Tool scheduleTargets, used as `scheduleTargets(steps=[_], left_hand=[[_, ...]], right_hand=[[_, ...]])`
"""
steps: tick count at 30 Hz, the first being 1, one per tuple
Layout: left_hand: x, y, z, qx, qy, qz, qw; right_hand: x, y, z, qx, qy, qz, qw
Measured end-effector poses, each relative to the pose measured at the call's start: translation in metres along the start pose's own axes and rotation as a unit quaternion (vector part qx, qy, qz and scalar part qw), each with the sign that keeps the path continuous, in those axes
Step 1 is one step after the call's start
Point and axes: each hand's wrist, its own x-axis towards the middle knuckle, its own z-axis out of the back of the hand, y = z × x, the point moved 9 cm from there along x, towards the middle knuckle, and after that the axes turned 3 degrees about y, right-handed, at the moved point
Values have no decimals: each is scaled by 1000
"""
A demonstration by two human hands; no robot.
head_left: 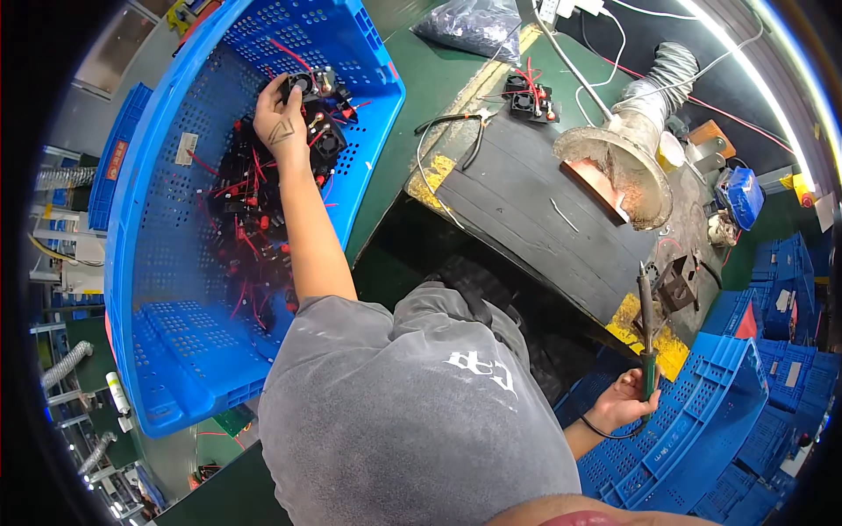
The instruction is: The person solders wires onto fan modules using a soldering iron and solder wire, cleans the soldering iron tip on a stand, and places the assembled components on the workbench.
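My left hand (282, 118) reaches into the far part of a large blue perforated crate (171, 346). Its thumb and fingers grip a small black fan unit (324, 82) with red wires. More such fan units (328, 143) lie under and around that hand, in a heap of black parts with red wires. Low on the right, my right hand (623, 405) is closed around the green handle of a soldering iron (648, 368), its tip pointing up. The iron is beside the yellow-marked corner of the black work mat (526, 188).
Another wired fan unit (531, 96) sits at the mat's far edge, near cutting pliers (474, 131). A fume extraction hood (645, 162) stands on the right side, by a brown metal iron holder (678, 285). Blue crates (702, 386) are stacked at right. A bag of dark parts (474, 26) lies at the back.
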Motion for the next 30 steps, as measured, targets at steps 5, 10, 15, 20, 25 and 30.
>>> scheduleTargets(steps=[5, 10, 15, 20, 25, 30], left_hand=[[-2, -23, 12, -3, -52, -47, 998], [-4, -54, 32, 64, -153, -156, 974], [-16, -71, -3, -238, -73, -49, 967], [-77, -75, -88, -445, 214, 208, 844], [-227, -52, -180, -623, 274, 501, 535], [-349, -96, -232, -490, 473, 589, 435]], right_hand=[[1, -1, -7, 3, 15, 3, 1000], [-2, 0, -12, -5, 54, -7, 998], [-6, 2, -10, -3, -13, -2, 1000], [-2, -3, -8, 19, 25, -17, 999], [-8, 4, -12, 1, 14, -5, 1000], [-18, 19, 8, 16, -17, 34, 999]])
